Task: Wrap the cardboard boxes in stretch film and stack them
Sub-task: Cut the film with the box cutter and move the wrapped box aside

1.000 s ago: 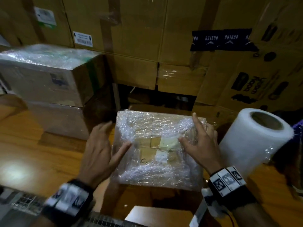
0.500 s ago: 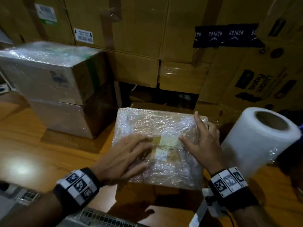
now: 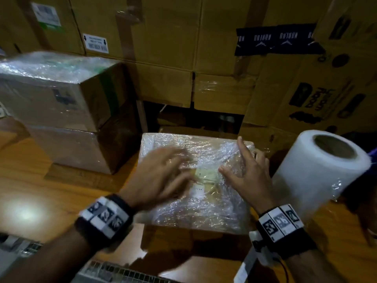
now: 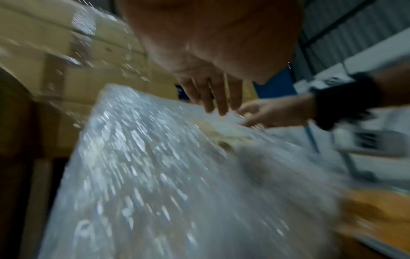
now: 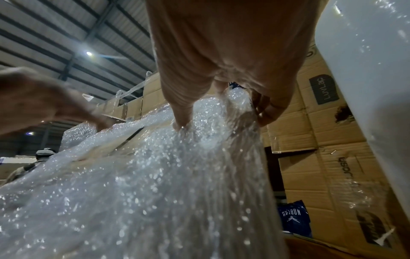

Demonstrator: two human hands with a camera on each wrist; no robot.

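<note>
A cardboard box wrapped in stretch film (image 3: 204, 209) lies flat on the wooden table (image 3: 51, 190) in front of me. My left hand (image 3: 163, 176) lies flat on its top with straight fingers (image 4: 217, 103) on the film (image 4: 155, 175), blurred with motion. My right hand (image 3: 242, 172) rests on the box's right part, with thumb (image 5: 182, 121) and forefinger spread on top. The other fingers (image 5: 266, 112) reach over the right edge. The stretch film roll (image 3: 318, 172) stands just right of the box. Two wrapped boxes (image 3: 61, 99) sit stacked at the left.
A wall of large cardboard cartons (image 3: 163, 48) rises right behind the table. A white grille-like object (image 3: 122, 274) lies at the near edge. In the right wrist view a person in a cap (image 5: 44, 152) is far off to the left.
My left hand has come from the box's left side onto its top and slid toward the middle. The right hand has stayed on the right part of the box.
</note>
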